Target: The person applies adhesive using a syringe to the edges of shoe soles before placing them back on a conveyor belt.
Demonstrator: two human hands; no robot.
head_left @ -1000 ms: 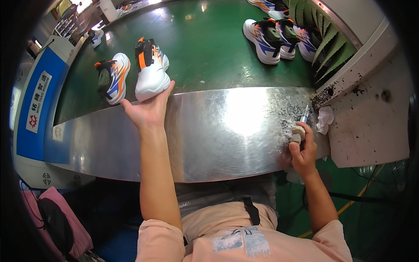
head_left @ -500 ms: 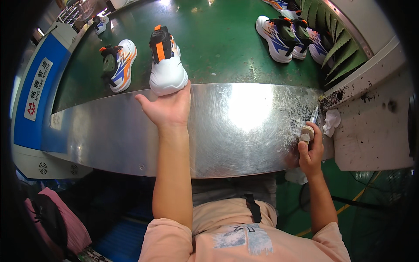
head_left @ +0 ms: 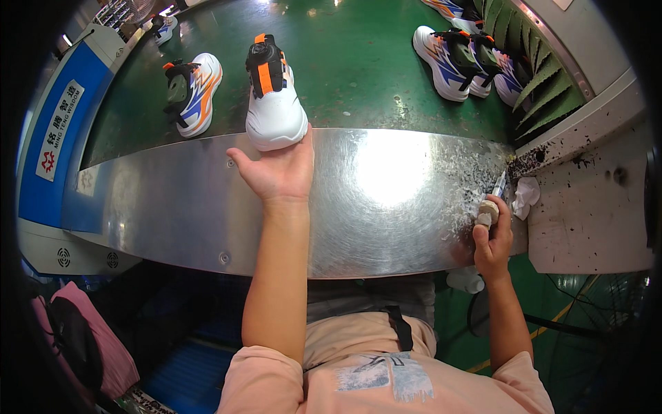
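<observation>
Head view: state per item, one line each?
White shoe: upright on the green belt, heel against left hand.
Left hand: open, palm up.
Right hand: closed on a small tool.
Second shoe: lying on its side.

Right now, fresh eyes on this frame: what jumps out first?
The white sneaker with orange-and-black straps stands at the near edge of the green conveyor belt, with the left hand palm-up against its toe. A bright glare sits mid-way along the steel bench plate, with pale scrapings scattered to its right. There the right hand grips a small tool beside a crumpled white rag.
</observation>
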